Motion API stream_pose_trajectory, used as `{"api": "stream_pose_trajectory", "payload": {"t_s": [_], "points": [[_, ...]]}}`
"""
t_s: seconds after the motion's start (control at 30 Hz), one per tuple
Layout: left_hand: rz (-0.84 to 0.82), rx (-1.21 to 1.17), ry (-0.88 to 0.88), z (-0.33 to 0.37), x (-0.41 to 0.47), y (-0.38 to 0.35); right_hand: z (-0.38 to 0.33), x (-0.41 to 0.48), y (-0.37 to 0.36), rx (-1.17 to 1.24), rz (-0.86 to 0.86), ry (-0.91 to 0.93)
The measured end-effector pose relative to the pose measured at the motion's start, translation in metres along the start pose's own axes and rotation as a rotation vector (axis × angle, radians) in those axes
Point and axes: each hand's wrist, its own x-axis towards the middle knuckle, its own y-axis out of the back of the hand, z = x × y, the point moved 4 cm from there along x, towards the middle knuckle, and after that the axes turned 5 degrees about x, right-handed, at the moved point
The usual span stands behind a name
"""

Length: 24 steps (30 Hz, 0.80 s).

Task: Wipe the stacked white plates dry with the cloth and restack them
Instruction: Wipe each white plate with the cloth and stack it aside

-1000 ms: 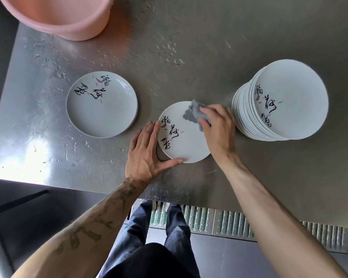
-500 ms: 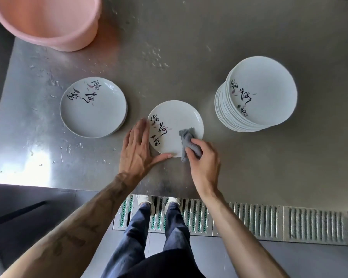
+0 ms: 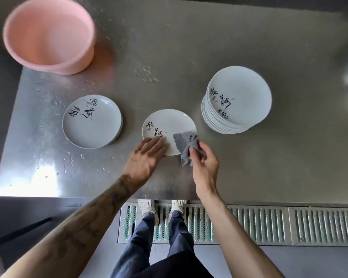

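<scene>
Plate (image 3: 169,125) in the middle is lying flat on the steel table (image 3: 189,57), between the short pile (image 3: 91,122) on my left and the tall stack (image 3: 239,97) on my right. My right hand (image 3: 204,165) is pinching the grey cloth (image 3: 186,147) between thumb and fingers. A second ago it was rubbing the far rim, and now it is coming off the near right edge, the cloth trailing half on the plate, half over the table. My left hand (image 3: 147,155), fingers straight and gripping nothing, is sliding from the table beside the plate onto its near left rim. I'm reading this face as wiped, so the plate is about ready for flipping or moving to the short pile. Droplets are sitting on the table toward the pink basin (image 3: 48,35) at the far left.
</scene>
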Motion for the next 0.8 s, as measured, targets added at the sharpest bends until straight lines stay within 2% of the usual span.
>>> {"api": "stream_pose_trajectory", "payload": {"t_s": [0.07,0.17,0.27,0.37,0.5,0.53,0.57,0.67,0.73,0.8], "points": [[0.029,-0.089,0.109,0.004,0.011,0.019,-0.017,0.006,-0.002,0.034,-0.024,0.052],[0.073,-0.272,0.38,0.004,0.025,0.053,-0.048,0.015,-0.007,0.071,-0.053,0.18],[0.067,-0.571,0.567,0.0,0.029,0.074,-0.074,0.018,-0.018,0.049,-0.099,0.277],[0.047,-0.894,0.618,0.005,0.026,0.088,-0.097,0.004,-0.031,-0.189,-0.148,0.44],[0.058,-1.199,0.684,0.017,0.019,0.095,-0.114,-0.047,-0.06,-0.522,-0.458,0.885],[0.069,-1.266,0.71,0.018,0.018,0.096,-0.116,-0.05,-0.062,-0.583,-0.491,0.952],[0.078,-1.333,0.744,0.019,0.015,0.097,-0.122,-0.046,-0.062,-0.605,-0.465,0.959],[0.123,-1.471,0.869,0.015,0.007,0.101,-0.144,-0.014,-0.049,-0.542,-0.251,0.756],[0.156,-1.522,0.915,0.012,0.004,0.105,-0.148,-0.016,-0.052,-0.556,-0.272,0.741],[0.17,-1.561,0.919,0.009,0.004,0.107,-0.147,-0.038,-0.069,-0.602,-0.406,0.868]]}}
